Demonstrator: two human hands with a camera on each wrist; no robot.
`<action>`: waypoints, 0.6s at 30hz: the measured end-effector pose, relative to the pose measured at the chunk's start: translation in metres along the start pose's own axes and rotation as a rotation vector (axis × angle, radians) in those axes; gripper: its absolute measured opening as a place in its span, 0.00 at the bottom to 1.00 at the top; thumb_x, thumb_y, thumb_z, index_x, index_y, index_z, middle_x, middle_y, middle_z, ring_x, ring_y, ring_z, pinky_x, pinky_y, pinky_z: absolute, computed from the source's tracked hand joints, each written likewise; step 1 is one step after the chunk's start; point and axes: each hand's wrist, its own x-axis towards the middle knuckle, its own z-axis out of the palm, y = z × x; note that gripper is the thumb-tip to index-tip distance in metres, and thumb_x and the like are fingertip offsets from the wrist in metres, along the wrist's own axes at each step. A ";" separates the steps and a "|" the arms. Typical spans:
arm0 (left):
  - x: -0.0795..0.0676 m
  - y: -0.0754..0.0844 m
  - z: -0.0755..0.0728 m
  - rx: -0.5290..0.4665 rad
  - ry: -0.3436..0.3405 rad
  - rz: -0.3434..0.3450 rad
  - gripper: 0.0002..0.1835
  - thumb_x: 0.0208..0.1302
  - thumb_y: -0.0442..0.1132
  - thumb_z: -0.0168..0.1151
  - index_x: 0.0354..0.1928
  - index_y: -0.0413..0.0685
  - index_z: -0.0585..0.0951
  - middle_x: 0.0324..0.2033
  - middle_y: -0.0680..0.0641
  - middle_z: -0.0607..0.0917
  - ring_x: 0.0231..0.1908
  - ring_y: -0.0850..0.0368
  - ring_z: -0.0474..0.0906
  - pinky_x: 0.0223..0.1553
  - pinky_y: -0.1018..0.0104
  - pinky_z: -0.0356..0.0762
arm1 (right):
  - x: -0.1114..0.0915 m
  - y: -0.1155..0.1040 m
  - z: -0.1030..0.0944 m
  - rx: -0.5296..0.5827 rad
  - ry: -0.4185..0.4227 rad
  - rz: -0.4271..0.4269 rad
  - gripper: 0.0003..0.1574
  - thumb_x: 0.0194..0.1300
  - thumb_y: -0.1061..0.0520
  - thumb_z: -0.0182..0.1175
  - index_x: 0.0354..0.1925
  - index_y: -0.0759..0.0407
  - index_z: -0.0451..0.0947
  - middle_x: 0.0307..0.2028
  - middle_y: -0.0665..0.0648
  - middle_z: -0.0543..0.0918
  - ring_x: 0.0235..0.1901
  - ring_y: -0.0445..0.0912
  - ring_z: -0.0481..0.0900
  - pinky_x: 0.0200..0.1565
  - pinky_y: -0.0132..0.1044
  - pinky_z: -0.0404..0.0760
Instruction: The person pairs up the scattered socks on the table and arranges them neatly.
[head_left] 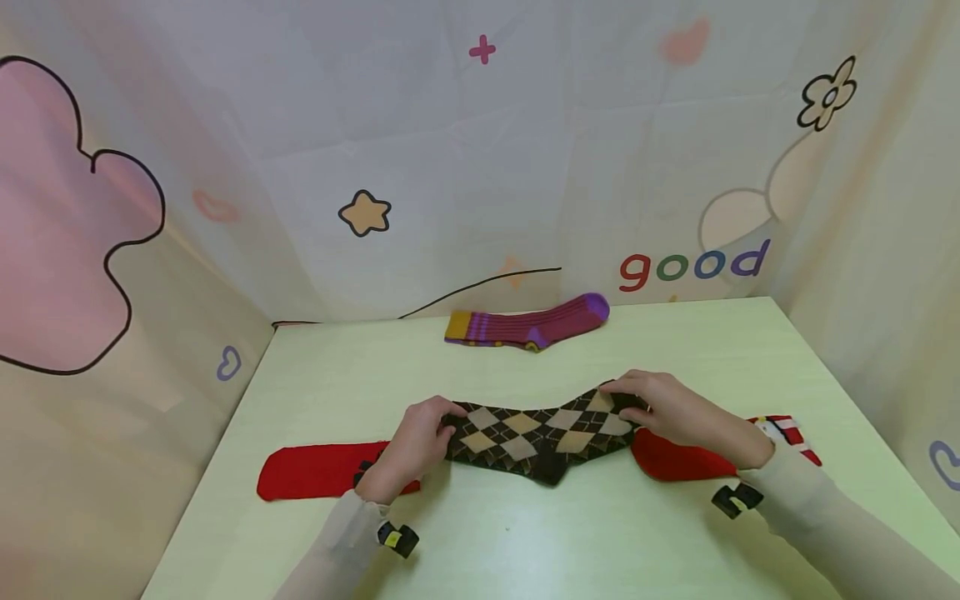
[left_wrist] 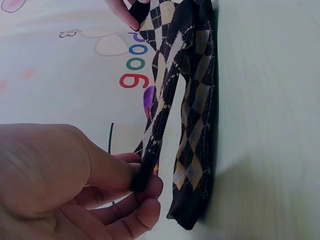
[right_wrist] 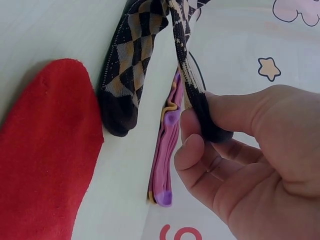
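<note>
Between both hands an argyle sock (head_left: 517, 433) in black, tan and grey is stretched out sideways. My left hand (head_left: 420, 437) pinches its cuff end between thumb and fingers, and my right hand (head_left: 663, 407) pinches the black toe end. Each wrist view shows a second argyle sock (left_wrist: 192, 135) of the same pattern lying on the table, with the held sock (right_wrist: 187, 70) raised apart from it. From the head view that lower sock is mostly hidden behind the held one.
Farther back on the table (head_left: 360, 358) lies a purple and maroon striped sock (head_left: 525, 327) with a yellow cuff. A red cloth piece (head_left: 307, 472) lies under my left forearm. Another red piece (head_left: 678, 457), with a striped white end, is partly covered by my right wrist. A printed curtain (head_left: 450, 150) hangs behind.
</note>
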 end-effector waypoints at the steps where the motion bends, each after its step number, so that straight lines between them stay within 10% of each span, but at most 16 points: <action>1: 0.000 0.000 0.000 0.000 0.000 0.003 0.14 0.66 0.22 0.63 0.51 0.39 0.85 0.49 0.41 0.85 0.46 0.49 0.80 0.51 0.52 0.83 | 0.000 0.000 0.000 0.001 -0.001 -0.002 0.26 0.65 0.68 0.69 0.61 0.65 0.80 0.50 0.60 0.84 0.45 0.50 0.83 0.47 0.44 0.86; 18: -0.005 -0.004 0.005 0.007 -0.017 -0.002 0.14 0.67 0.22 0.61 0.51 0.38 0.85 0.50 0.40 0.85 0.53 0.44 0.81 0.56 0.48 0.80 | 0.001 0.001 0.006 0.012 -0.020 -0.003 0.26 0.65 0.68 0.68 0.61 0.65 0.80 0.49 0.59 0.84 0.46 0.51 0.83 0.48 0.47 0.86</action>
